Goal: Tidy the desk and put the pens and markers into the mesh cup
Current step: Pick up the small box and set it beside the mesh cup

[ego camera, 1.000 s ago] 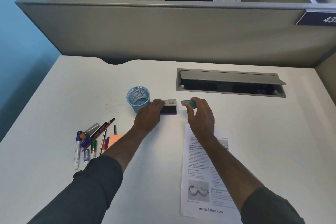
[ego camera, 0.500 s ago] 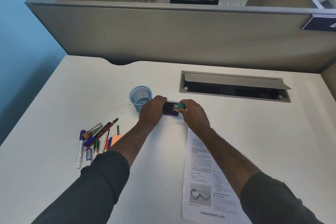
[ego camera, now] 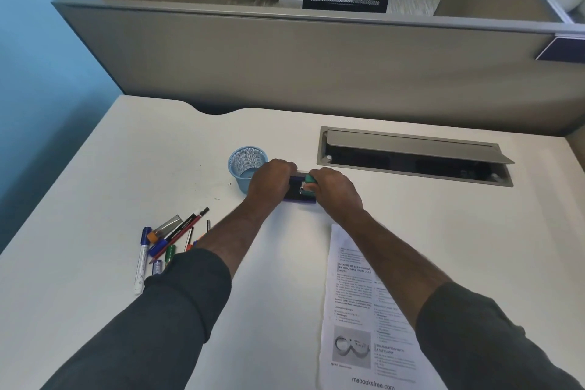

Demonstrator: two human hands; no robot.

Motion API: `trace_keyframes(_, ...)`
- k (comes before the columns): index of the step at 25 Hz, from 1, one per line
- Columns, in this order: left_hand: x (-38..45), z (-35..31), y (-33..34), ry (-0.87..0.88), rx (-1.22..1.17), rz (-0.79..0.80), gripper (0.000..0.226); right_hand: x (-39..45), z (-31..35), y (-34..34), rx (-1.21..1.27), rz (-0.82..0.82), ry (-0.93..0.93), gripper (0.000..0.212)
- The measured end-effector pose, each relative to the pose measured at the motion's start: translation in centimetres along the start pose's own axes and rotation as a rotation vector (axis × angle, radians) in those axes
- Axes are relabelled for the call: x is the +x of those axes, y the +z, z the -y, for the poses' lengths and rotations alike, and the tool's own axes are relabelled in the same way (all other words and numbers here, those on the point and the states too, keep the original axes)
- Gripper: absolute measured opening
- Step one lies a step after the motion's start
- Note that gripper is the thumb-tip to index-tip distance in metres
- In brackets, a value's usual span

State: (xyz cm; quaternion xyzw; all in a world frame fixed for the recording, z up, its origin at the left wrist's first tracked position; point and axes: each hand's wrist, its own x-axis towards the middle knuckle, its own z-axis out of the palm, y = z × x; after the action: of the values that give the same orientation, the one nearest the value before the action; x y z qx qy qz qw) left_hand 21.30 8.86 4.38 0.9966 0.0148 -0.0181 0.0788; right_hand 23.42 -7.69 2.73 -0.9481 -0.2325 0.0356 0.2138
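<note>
A dark block is gripped by the left hand just beside the mesh cup. A green-capped item is pinched by the right hand over it. Pens and markers are left scattered on the surface.

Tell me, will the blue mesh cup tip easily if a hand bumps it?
Probably yes. The mesh cup looks empty and thin-walled, so likely light. It narrows toward its base, so a bump from the left hand close beside it could tip it.
</note>
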Motion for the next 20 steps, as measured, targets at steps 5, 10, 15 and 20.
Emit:
trace_keyframes(5,0.3,0.2,0.0,-0.001,-0.023,-0.009,0.022,-0.4,0.5,0.5,-0.267,0.024,-0.166,0.016)
trace_keyframes(10,0.5,0.2,0.1,0.004,-0.036,-0.01,0.022,-0.9,1.1,0.6,-0.67,0.02,-0.238,0.026)
trace_keyframes(15,0.7,0.3,0.2,0.007,-0.033,-0.019,0.024,-1.0,1.2,1.1,-0.669,0.018,-0.217,0.032)
trace_keyframes(20,0.7,0.3,0.3,0.009,-0.031,-0.016,0.023,-1.3,1.0,2.1,-0.638,-0.009,-0.197,0.034)
